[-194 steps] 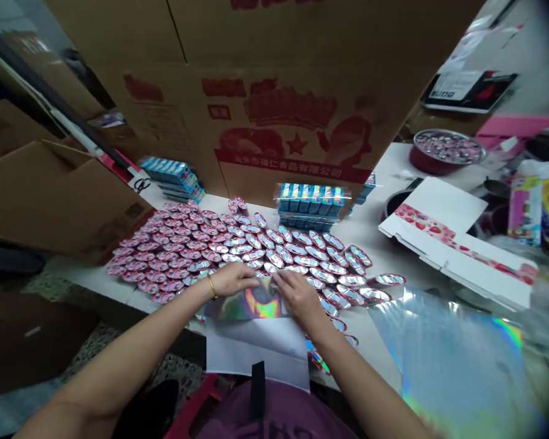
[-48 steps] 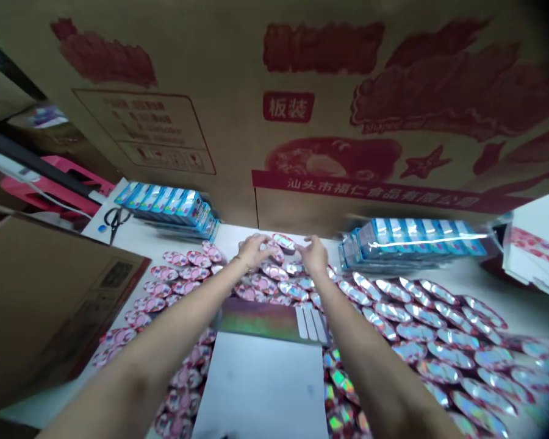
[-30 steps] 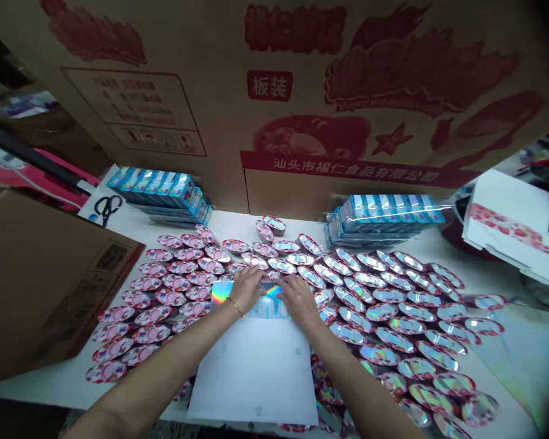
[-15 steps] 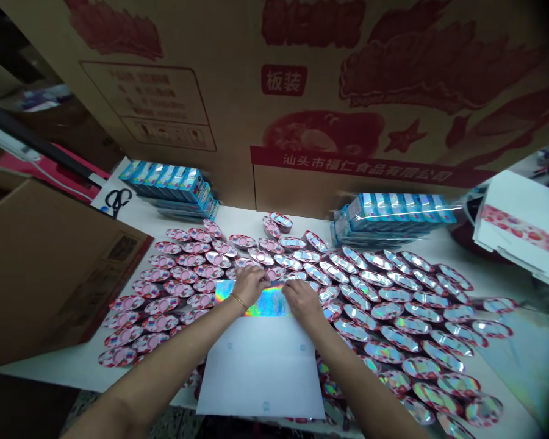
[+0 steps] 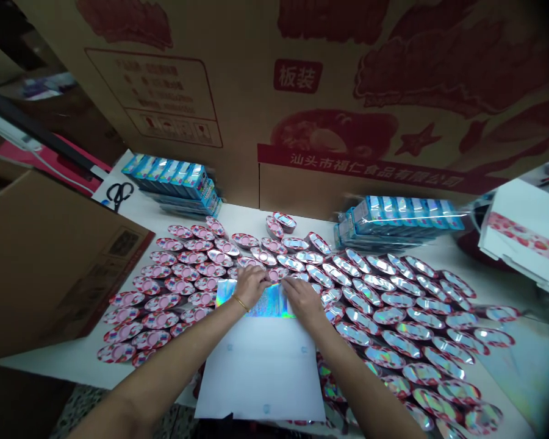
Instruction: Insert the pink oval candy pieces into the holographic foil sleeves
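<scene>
A white backing sheet (image 5: 260, 366) lies before me, with a strip of shiny holographic film (image 5: 268, 303) showing across its far end. My left hand (image 5: 251, 286), a gold bangle at its wrist, is closed with the fingertips pinching at the far edge of the film. Opposite it, my right hand (image 5: 302, 299) is also closed, thumb and fingers at that same edge. A small oval cup (image 5: 278, 274) with a pink-patterned top sits just beyond and between the fingertips. Exactly what each fingertip grips is partly hidden by the fingers.
Several oval cups with pink tops (image 5: 162, 303) spread to the left; several silvery-topped ones (image 5: 398, 299) fill the right. Wrapped blue boxes (image 5: 178, 180) (image 5: 407, 213) stand behind, against a large carton (image 5: 238, 122). Black scissors (image 5: 119, 194) lie far left, near an open carton (image 5: 64, 256).
Both hands stay at the film's far edge with only slight shifts. Reflections on the film have changed, and the camera view has moved a little.
</scene>
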Demonstrator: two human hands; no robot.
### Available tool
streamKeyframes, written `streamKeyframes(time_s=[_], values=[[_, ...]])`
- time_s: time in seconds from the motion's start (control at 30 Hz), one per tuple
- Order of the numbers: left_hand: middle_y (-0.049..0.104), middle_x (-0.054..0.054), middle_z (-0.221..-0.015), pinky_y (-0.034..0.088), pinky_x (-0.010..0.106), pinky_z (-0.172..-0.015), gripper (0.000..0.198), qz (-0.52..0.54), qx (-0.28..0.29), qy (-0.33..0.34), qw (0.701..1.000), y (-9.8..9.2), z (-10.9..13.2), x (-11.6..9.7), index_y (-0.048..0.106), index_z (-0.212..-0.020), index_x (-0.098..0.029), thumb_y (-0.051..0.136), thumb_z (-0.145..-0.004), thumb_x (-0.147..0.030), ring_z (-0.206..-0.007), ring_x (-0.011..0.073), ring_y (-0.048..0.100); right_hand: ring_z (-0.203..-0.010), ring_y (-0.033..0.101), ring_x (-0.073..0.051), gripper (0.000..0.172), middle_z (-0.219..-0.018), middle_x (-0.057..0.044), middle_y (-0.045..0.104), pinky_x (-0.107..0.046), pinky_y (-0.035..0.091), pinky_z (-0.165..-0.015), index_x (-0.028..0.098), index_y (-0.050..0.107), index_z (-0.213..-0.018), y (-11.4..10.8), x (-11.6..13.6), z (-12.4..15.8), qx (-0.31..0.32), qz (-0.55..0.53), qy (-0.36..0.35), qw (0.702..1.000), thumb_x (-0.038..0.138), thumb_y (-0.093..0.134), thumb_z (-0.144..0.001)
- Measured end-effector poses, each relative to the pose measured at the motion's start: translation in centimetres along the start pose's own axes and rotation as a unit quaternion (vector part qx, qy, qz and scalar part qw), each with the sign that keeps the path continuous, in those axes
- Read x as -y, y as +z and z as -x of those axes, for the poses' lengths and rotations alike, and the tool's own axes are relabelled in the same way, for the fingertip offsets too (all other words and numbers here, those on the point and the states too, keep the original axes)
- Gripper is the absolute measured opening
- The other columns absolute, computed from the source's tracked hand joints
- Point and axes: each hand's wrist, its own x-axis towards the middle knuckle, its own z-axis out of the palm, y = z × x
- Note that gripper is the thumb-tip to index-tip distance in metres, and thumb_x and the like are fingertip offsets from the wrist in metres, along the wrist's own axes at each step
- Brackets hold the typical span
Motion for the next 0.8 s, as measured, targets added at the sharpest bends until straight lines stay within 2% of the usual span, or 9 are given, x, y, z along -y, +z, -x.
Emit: streamKeyframes(time_s=[0.17,0.27,0.37,0.43,0.53,0.6,0.67,0.73,0.8], values=[[0.061,0.002,-0.083,0.028,0.033,-0.078,0.011,0.003,-0.015,0.013,1.000,0.5,0.1,0.4,0.064,-0.074,-0.021,0.056,-0.076,-0.030,-0.087,0.0173,0.047,-0.095,0.049,-0.021,0.030,-0.108,-0.010,0.057,-0.036,0.042,-0.079,0.017,0.052,-0.114,-0.4,0.1,-0.4,0.049,0.013,-0.003,0.999,0.022,0.043,-0.085],[0.060,0.002,-0.081,0.028,0.033,-0.079,0.012,0.004,-0.020,0.014,1.000,0.6,0.2,0.4,0.063,-0.074,-0.021,0.056,-0.076,-0.031,-0.087,0.0175,0.047,-0.101,0.047,-0.021,0.028,-0.111,-0.009,0.056,-0.036,0.041,-0.084,0.017,0.054,-0.109,0.2,0.4,0.2,0.015,-0.009,-0.011,1.000,0.015,0.042,-0.085],[0.060,0.002,-0.083,0.028,0.034,-0.079,0.013,0.006,-0.021,0.013,1.000,0.6,0.3,0.3,0.063,-0.075,-0.021,0.055,-0.077,-0.031,-0.088,0.0177,0.047,-0.099,0.049,-0.019,0.021,-0.106,-0.009,0.058,-0.035,0.041,-0.084,0.017,0.058,-0.096,0.0,1.1,0.2,-0.012,-0.052,0.022,0.998,0.014,0.041,-0.084],[0.060,0.002,-0.084,0.028,0.034,-0.080,0.014,0.005,-0.019,0.011,1.000,0.6,0.4,0.2,0.063,-0.075,-0.021,0.054,-0.078,-0.031,-0.089,0.0178,0.047,-0.093,0.051,-0.018,0.017,-0.100,-0.009,0.060,-0.034,0.042,-0.080,0.017,0.059,-0.087,-1.3,1.7,-0.4,-0.001,-0.091,0.052,0.995,0.015,0.042,-0.084],[0.061,0.003,-0.085,0.028,0.035,-0.082,0.013,0.011,-0.010,0.008,1.000,0.6,0.5,0.2,0.063,-0.075,-0.021,0.055,-0.077,-0.030,-0.090,0.0184,0.047,-0.081,0.053,-0.017,0.012,-0.084,-0.006,0.061,-0.031,0.042,-0.073,0.017,0.058,-0.078,-4.8,2.1,-2.2,0.039,-0.179,0.116,0.976,0.017,0.046,-0.081],[0.061,0.004,-0.089,0.029,0.036,-0.085,0.013,0.053,-0.011,0.003,0.999,0.4,0.4,0.3,0.064,-0.080,-0.022,0.055,-0.076,-0.031,-0.093,0.0187,0.047,-0.074,0.052,-0.015,0.009,-0.075,-0.002,0.060,-0.028,0.041,-0.069,0.019,0.057,-0.074,-7.1,1.8,-3.6,0.050,-0.264,0.180,0.946,0.020,0.049,-0.078],[0.063,0.005,-0.093,0.033,0.035,-0.084,0.021,0.166,-0.014,-0.030,0.986,0.0,0.1,0.4,0.064,-0.089,-0.021,0.051,-0.078,-0.035,-0.092,0.0182,0.050,-0.067,0.052,-0.013,0.009,-0.069,0.000,0.059,-0.025,0.040,-0.064,0.019,0.058,-0.070,-8.2,1.2,-5.1,0.039,-0.356,0.260,0.897,0.024,0.052,-0.075],[0.064,0.006,-0.093,0.039,0.032,-0.077,0.038,0.331,-0.010,-0.095,0.939,-0.6,-0.7,0.3,0.061,-0.099,-0.018,0.041,-0.082,-0.045,-0.086,0.0169,0.054,-0.059,0.049,-0.011,0.012,-0.062,0.002,0.057,-0.024,0.038,-0.058,0.017,0.058,-0.066,-7.8,0.5,-6.4,-0.004,-0.443,0.343,0.828,0.028,0.056,-0.070],[0.065,0.008,-0.089,0.042,0.028,-0.066,0.054,0.469,-0.004,-0.158,0.869,-1.4,-1.7,0.1,0.060,-0.102,-0.014,0.033,-0.080,-0.055,-0.077,0.0155,0.057,-0.052,0.046,-0.009,0.016,-0.056,0.003,0.055,-0.022,0.036,-0.053,0.016,0.058,-0.064,-6.4,0.1,-7.6,-0.067,-0.516,0.417,0.745,0.032,0.060,-0.065]])
